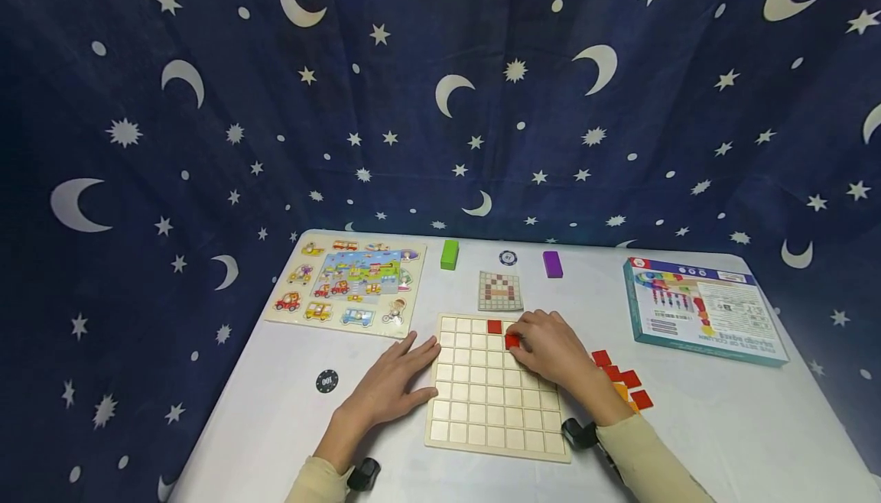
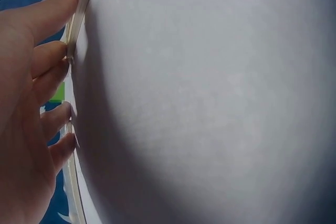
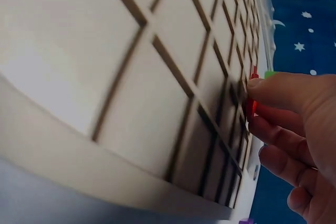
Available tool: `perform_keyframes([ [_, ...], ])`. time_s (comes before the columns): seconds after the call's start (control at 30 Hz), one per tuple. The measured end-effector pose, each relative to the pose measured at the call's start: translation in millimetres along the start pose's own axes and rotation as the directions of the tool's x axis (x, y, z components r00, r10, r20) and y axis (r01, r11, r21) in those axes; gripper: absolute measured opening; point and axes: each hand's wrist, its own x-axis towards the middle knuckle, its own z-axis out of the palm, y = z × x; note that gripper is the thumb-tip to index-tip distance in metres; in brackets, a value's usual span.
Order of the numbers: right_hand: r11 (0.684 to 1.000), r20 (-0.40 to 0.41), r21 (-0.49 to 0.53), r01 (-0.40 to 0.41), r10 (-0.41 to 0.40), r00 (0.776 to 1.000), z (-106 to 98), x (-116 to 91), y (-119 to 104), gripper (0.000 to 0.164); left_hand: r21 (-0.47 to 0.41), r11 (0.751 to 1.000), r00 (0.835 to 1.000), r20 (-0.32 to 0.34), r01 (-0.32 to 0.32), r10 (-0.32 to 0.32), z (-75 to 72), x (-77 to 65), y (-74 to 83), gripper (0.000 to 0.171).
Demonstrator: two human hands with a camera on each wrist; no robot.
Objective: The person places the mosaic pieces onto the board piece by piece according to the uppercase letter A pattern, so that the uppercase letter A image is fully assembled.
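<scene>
A wooden grid board (image 1: 476, 394) lies on the white table. One red square tile (image 1: 495, 326) sits in a cell of its far row. My right hand (image 1: 549, 344) pinches another red square tile (image 1: 512, 341) over the second row, one column to the right; in the right wrist view thumb and fingertips hold this tile by its edges. Whether it lies fully in a cell, I cannot tell. With fingers spread, my left hand (image 1: 387, 385) rests on the table and touches the board's left edge. Beyond the board lies a pattern card (image 1: 500, 291) with a coloured grid.
Loose red tiles (image 1: 642, 399) and orange tiles (image 1: 622, 391) lie by the right forearm. A picture puzzle (image 1: 318, 311) is at the left, a flat box (image 1: 702, 312) at the right. Green block (image 1: 450, 254), purple block (image 1: 553, 264) and two chips stand or lie around.
</scene>
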Motion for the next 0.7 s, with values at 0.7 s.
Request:
perform_keyframes([
  [0.7,0.993,-0.036,-0.019,-0.112,0.112,0.993,-23.9,-40.2,53.6,0.038,-0.014,1.000,1.000,0.012,0.014,-0.014,1.1,0.6,-1.5,0.072],
])
